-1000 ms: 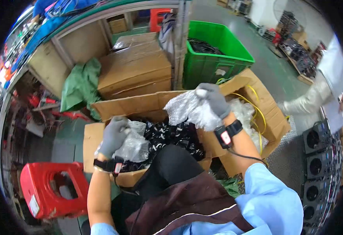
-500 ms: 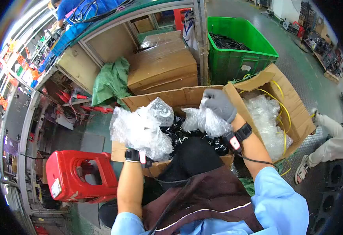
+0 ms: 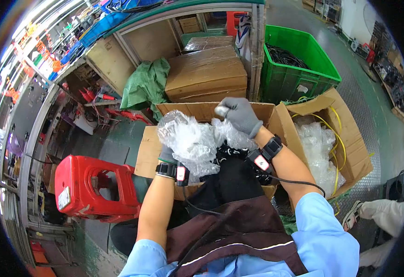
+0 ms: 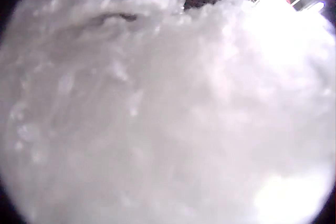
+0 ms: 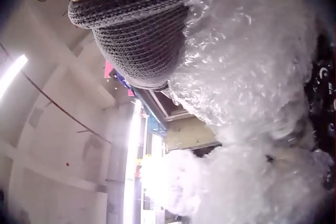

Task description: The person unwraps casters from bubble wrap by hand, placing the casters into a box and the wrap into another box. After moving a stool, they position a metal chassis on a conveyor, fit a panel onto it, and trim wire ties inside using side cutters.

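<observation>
My right hand [image 3: 241, 115], in a grey knit glove, holds the top of a bunched piece of bubble wrap [image 3: 234, 136] over the open cardboard box [image 3: 190, 108]. A larger crumpled wad of bubble wrap [image 3: 188, 143] lies over my left hand [image 3: 166, 155], which grips it from beneath; its fingers are mostly hidden. The two pieces meet between my hands. In the left wrist view the clear plastic [image 4: 157, 113] fills nearly everything, with some glove fabric at the top. Small black parts [image 3: 229, 151] with white bits lie in the box below.
To the right, a second cardboard box [image 3: 356, 152] holds more bubble wrap and a yellow strap [image 3: 343, 147]. A green bin [image 3: 299, 76] of black cables stands behind. A red stool [image 3: 95, 189] is at the left, and a closed carton [image 3: 206, 76] sits beyond the box.
The left hand has lifted a wad of bubble wrap from the box and brought it rightward against the other piece. The right hand keeps its piece, its fingers now turned toward the left.
</observation>
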The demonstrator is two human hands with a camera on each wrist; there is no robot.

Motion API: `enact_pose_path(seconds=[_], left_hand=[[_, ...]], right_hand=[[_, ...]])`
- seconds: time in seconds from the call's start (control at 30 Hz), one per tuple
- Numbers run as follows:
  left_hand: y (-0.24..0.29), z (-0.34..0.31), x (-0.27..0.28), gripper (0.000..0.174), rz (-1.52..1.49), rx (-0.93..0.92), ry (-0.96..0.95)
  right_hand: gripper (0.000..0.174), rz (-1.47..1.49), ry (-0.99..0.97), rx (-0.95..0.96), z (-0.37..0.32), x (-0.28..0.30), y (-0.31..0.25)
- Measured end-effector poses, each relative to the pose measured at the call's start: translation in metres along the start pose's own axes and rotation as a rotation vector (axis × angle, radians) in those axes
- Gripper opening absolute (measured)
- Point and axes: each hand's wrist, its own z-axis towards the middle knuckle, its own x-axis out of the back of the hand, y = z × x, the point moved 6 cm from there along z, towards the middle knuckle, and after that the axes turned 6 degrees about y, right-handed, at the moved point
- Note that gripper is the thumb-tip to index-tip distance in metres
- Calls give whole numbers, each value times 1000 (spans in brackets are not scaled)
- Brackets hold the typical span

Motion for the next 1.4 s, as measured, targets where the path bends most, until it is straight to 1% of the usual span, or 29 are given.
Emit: enact_pose_path(seconds=[0.07,0.13,0.2,0.27,0.3,0.33,0.37,0.43,0.47,0.57,0.63,0.67,0.7,0.73,0.8,0.83,0.87,0.93,1.0,1.03,1.07,1.1,1.13,1.17,1.2,1.23,1.27,1.33,1.4], left_hand=[[-5,-2,-3,37,37,-37,16],[4,15,28,34,37,84,-101],[11,35,54,32,37,191,-221],[7,40,58,30,31,301,-347],[-6,35,61,25,92,287,-250],[-18,23,60,25,89,299,-259],[-31,12,62,25,-122,448,-230],[-44,-6,58,26,-341,598,-203],[-41,-11,59,29,-311,544,-228],[-33,-30,72,40,-205,383,-293],[-39,-47,73,32,-159,448,-340],[-40,-58,68,23,-154,572,-365],[-31,-60,72,48,-273,797,-346],[-8,-40,82,47,102,530,-497],[-30,-94,47,44,-184,687,-409],[-34,-108,39,43,-279,741,-376],[-6,-72,59,39,-164,453,-454],[28,-48,59,34,-57,162,-524],[34,-39,49,26,-54,248,-528],[22,-56,20,23,-775,684,-575],[11,-75,-7,22,-1398,1218,-434],[18,-69,-21,24,-1379,1232,-475],[24,-61,-34,27,-1358,1242,-518],[38,-46,-36,31,-1374,1271,-560],[52,-35,-45,34,-1535,1260,-608],[62,-27,-50,33,-1530,1200,-614],[73,-17,-50,32,-1521,1142,-620],[76,-19,-67,25,-1532,1110,-685],[75,-8,-64,23,-1240,880,-626]], right_hand=[[24,-34,45,86,10,12,-2],[25,-106,-112,15,16,8,2],[27,-500,-318,-67,14,-5,36],[30,-848,-430,-163,6,2,48],[31,-868,-437,-192,0,5,57],[33,-889,-448,-217,-4,5,66],[33,-890,-463,-220,-7,2,74],[39,-1003,-437,-250,-11,1,91],[39,-1008,-444,-255,-11,-3,101],[43,-1206,-737,-212,-18,-31,146],[50,-1119,-715,-236,-30,-53,182],[54,-1119,-791,-249,-36,-65,186],[55,-1103,-851,-199,-44,-79,200],[37,-1085,-785,-213,-49,-86,190],[34,-1010,-675,-301,-52,-104,210],[26,-943,-480,-215,-52,-106,216],[26,-942,-486,-214,-50,-105,224],[22,-456,-424,-318,-42,-94,238],[16,254,-272,-415,-33,-79,243],[15,371,-269,-431,-33,-69,238],[15,487,-264,-443,-28,-54,205],[14,651,-314,-564,-31,-46,180],[14,645,-303,-558,-31,-39,173],[13,864,-298,-691,-37,-37,170],[12,1086,-292,-822,-43,-35,167],[10,1097,-319,-802,-43,-34,187],[10,1100,-309,-797,-46,-32,175],[11,1397,-188,-744,-46,-32,128],[13,1381,-111,-704,-52,-26,131]])
